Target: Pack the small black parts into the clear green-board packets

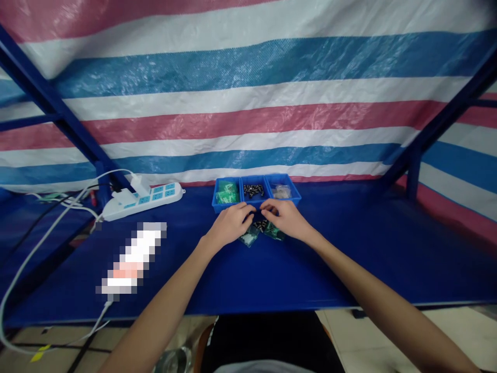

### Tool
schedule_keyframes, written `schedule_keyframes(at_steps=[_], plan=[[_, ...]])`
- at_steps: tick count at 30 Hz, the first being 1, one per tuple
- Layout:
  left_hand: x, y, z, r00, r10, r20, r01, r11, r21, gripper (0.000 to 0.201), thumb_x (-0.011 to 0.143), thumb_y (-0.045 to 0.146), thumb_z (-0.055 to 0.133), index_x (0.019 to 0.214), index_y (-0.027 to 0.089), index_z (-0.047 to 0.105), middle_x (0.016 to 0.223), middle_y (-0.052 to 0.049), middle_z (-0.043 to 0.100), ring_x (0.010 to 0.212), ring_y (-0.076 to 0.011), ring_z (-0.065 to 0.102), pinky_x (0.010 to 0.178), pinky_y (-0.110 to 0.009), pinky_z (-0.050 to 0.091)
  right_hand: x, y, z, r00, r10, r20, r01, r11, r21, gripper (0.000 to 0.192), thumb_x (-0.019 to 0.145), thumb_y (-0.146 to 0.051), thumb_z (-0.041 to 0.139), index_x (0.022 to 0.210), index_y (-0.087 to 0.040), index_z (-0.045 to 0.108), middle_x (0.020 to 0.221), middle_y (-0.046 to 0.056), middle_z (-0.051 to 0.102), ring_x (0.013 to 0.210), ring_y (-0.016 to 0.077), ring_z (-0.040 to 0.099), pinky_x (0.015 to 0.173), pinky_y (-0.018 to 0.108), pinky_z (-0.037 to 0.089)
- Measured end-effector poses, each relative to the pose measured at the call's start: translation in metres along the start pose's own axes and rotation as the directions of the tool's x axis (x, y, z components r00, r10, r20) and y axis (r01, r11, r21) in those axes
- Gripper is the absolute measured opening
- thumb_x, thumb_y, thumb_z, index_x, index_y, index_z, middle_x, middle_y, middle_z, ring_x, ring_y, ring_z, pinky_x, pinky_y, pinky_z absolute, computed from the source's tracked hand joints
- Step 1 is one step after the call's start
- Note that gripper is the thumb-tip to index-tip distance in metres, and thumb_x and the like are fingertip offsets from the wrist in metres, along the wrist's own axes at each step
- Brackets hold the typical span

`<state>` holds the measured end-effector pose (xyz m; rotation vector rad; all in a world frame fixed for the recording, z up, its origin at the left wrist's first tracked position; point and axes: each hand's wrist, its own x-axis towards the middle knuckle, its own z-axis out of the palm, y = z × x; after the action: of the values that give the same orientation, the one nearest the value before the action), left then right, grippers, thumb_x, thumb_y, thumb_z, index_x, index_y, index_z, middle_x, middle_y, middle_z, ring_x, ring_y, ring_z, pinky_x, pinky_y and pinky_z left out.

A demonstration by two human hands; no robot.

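My left hand (231, 224) and my right hand (286, 219) face each other just in front of a blue three-compartment tray (252, 205). Both have bent fingers with the thumbs close to the fingertips. Anything between them is too small or hidden to make out. Below the hands, a pile of small black-and-metal parts (261, 225) lies on the table. A small clear bag with white contents (249, 237) is by my left hand, and green pieces (275, 232) are partly under my right. In the tray are green bagged pieces (227, 192), dark metallic parts (253, 190) and clear bags (281, 191).
A white power strip (143, 201) with plugs and cables stands left on the blue table (349, 243). Nearer lies a pixelated object (134, 259) with a white cable. Blue frame posts (413, 155) and a striped sheet (248, 119) bound the back.
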<state>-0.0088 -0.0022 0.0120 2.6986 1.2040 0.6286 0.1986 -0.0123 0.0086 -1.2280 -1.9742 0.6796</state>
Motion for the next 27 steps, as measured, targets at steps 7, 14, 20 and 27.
schedule_keyframes(at_steps=[7,14,20,27], plan=[[0.0,-0.014,0.0,0.983,0.003,0.184,0.032,0.982,-0.186,0.034,0.091,0.045,0.061,0.111,0.017,0.062,0.088,-0.004,0.064,0.078,-0.0189,0.062,0.065,-0.029,0.047,-0.004,0.002,0.003,0.99,-0.027,0.135,0.065,0.955,-0.29,0.018,0.088,-0.016,0.062,0.105,-0.017,0.068,0.089,0.006,0.07,0.08,0.018,0.065,0.068,0.027,0.044],[0.001,-0.014,0.005,0.985,-0.03,0.167,0.066,0.975,-0.214,0.022,0.091,0.037,0.061,0.101,0.017,0.065,0.082,-0.003,0.06,0.075,-0.0178,0.059,0.066,-0.029,0.044,-0.006,0.006,0.011,0.985,-0.085,0.151,0.139,0.907,-0.396,0.013,0.089,-0.016,0.062,0.1,-0.018,0.07,0.095,0.007,0.066,0.086,0.02,0.063,0.074,0.029,0.043],[0.002,-0.005,0.012,0.991,-0.023,0.132,0.047,0.982,-0.185,0.008,0.091,0.025,0.059,0.09,0.018,0.064,0.083,-0.003,0.058,0.082,-0.019,0.058,0.069,-0.028,0.044,-0.005,0.006,0.011,0.984,-0.068,0.162,0.128,0.907,-0.4,0.015,0.091,-0.016,0.058,0.097,-0.019,0.071,0.095,0.007,0.065,0.086,0.0189,0.062,0.074,0.028,0.043],[0.002,-0.009,0.01,0.991,-0.034,0.128,0.064,0.97,-0.235,0.007,0.092,0.023,0.06,0.088,0.019,0.064,0.085,-0.002,0.057,0.078,-0.0173,0.057,0.067,-0.028,0.043,-0.007,0.001,0.012,0.987,-0.04,0.152,0.102,0.9,-0.425,0.01,0.09,-0.019,0.061,0.093,-0.02,0.071,0.093,0.006,0.063,0.084,0.0185,0.061,0.067,0.026,0.039]])
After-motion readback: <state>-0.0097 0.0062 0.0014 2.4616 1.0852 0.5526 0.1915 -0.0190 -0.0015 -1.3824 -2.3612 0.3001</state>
